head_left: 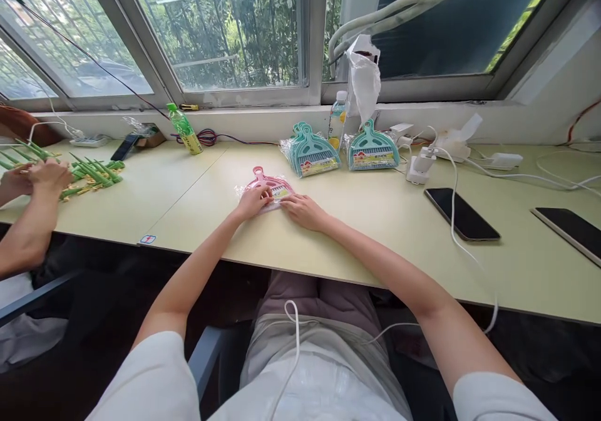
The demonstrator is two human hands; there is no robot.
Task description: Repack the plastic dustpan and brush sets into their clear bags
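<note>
In the head view, the left hand (252,202) rests on the near left part of the pink dustpan set (268,184), half open, its fingers bent over the wrapped face. The right hand (305,212) lies at the set's near right edge, palm down, its fingers nearly straight and close together, the tips touching the packaging; whether either hand pinches the film, I cannot tell. The set lies flat on the pale yellow, smooth-topped table (211,220), its looped handle pointing away from the person, with crinkled, shiny clear film around the glossy plastic, grey bristles and a printed label. Beyond the pink set and to its right lean two film-wrapped teal groups, the nearer stack (312,151) showing several fanned handles, the farther group (373,145) beside it. Well right of the pink set lies a flat, dark-glass phone (462,214).
</note>
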